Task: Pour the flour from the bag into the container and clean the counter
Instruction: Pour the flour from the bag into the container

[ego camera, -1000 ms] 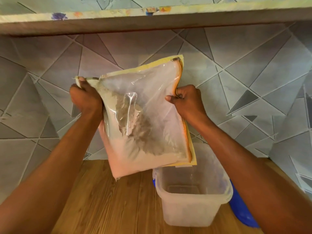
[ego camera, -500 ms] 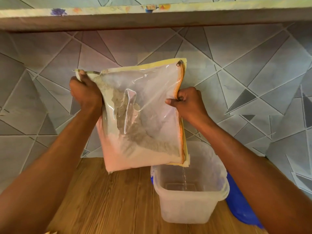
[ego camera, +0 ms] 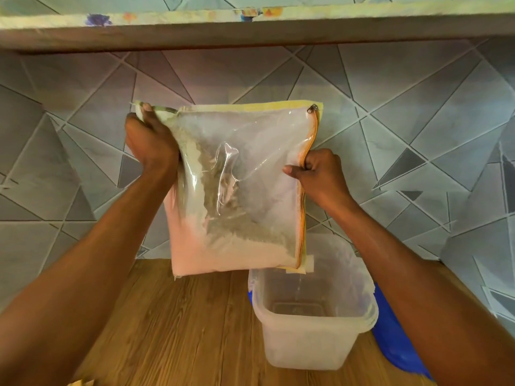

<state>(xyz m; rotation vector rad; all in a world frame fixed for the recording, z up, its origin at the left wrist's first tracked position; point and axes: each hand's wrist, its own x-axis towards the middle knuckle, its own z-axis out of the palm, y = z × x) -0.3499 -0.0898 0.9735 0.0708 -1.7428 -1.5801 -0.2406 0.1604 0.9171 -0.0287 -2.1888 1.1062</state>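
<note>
Held upright above the bench (ego camera: 181, 324), the clear bag (ego camera: 245, 174), a zip running orange down its right side. Settled low in it, the flour (ego camera: 223, 257), heaped well below both grips, darker streaks clinging to the plastic higher up. Dropped lower than a second earlier, and swung squarer, the bottom right corner now sitting directly over the mouth of the container (ego camera: 315, 324). Fell from that corner, a thin thread of flour, straight down into the tub; only a faint trickle half a second back, none at all the moment before. So, by the look of it, pouring begun, barely: bottom of the container still almost bare, nearly the whole load still in the bag.

Left hand (ego camera: 150, 146) clamped round the upper left corner, fingers bunched over the gathered plastic. Right hand (ego camera: 320, 174) pinched on the zip edge halfway down, thumb across the front, fingers curled behind. Both grips shut tight on the bag, neither one shifted along it.

Directly beneath the right grip, the container, standing on the bench. Behind and to the right of it, partly hidden by the right forearm, something blue (ego camera: 395, 338), maybe a lid, not clear enough to call. Beyond the grips, grey patterned tiles (ego camera: 418, 121); overhead, a shelf edge (ego camera: 250, 32).

No spill seen on the wood; cleaning still to come.
</note>
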